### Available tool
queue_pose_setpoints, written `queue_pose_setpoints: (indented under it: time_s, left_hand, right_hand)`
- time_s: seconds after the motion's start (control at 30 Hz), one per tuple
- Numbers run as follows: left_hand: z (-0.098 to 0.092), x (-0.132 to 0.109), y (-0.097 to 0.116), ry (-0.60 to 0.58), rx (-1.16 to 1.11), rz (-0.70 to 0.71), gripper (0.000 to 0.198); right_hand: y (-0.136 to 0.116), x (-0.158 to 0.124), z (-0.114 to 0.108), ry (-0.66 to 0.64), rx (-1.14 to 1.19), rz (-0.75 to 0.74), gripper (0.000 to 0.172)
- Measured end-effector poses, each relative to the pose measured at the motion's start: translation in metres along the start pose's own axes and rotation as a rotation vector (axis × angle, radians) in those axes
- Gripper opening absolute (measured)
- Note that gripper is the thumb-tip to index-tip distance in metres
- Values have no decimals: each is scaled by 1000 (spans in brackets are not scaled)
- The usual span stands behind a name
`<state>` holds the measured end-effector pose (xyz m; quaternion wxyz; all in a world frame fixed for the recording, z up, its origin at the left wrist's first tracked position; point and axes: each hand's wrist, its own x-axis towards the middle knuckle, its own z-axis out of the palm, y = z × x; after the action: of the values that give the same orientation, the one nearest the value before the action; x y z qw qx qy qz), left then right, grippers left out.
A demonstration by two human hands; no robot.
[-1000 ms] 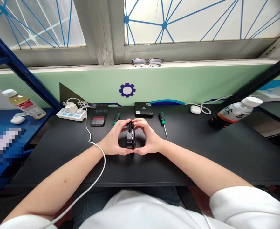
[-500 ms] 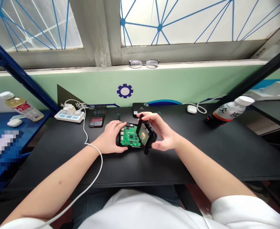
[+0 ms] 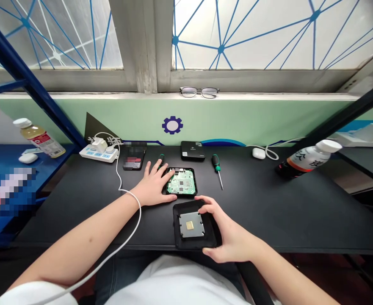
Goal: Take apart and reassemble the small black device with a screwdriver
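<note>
A black case base (image 3: 196, 186) with a green circuit board (image 3: 182, 182) inside lies flat on the black desk. My left hand (image 3: 154, 185) rests at its left side, fingers spread and the fingertips over its left edge. Nearer to me, my right hand (image 3: 226, 231) grips the black case cover (image 3: 180, 242) by its right side. The cover's inside faces up, showing a silver metal plate (image 3: 191, 231) with a small tan pad (image 3: 189, 225) in the middle. To the right of the base lies a green and black screwdriver (image 3: 216, 164). Another green and black handle (image 3: 161, 159) shows partly behind my left fingers.
A closed black box (image 3: 192, 151) and a phone (image 3: 134, 156) lie at the back. The power strip (image 3: 98, 153) feeds a white cable (image 3: 132, 254) across my left forearm. A dark bottle (image 3: 308, 159) and white earbud case (image 3: 258, 153) are on the right.
My right hand has brought the cover away from the base, toward me, and turned its inside upward. My left fingers have spread out. The screwdriver on the right now shows fully.
</note>
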<state>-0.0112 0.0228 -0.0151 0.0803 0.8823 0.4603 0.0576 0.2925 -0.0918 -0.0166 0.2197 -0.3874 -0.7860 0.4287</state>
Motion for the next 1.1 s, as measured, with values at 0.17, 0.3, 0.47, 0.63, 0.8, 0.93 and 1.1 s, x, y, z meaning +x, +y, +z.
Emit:
queue_pose_setpoints:
  time_s: [0.17, 0.3, 0.47, 0.63, 0.8, 0.93, 1.1]
  left_hand:
    - [4, 8, -6, 64, -29, -73, 102]
    - [3, 8, -18, 97, -66, -94, 117]
    - [2, 5, -30, 103, -50, -113, 116]
    - [0, 5, -35, 89, -70, -90, 111]
    - [-3, 5, -37, 128, -160, -100, 92]
    - [-3, 7, -38, 157, -162, -112, 72]
    - [1, 8, -42, 166, -120, -92, 73]
  right_hand:
    - [-11, 0, -5, -70, -281, 101, 83]
    - [-14, 13, -7, -79, -423, 71, 81]
    - [-11, 28, -11, -88, -517, 54, 81]
    - [-6, 39, -18, -43, -564, 40, 79]
    - [-7, 48, -27, -98, -594, 36, 79]
    - [-5, 57, -33, -126, -575, 57, 83]
    - [-4, 66, -35, -146, -495, 56, 93]
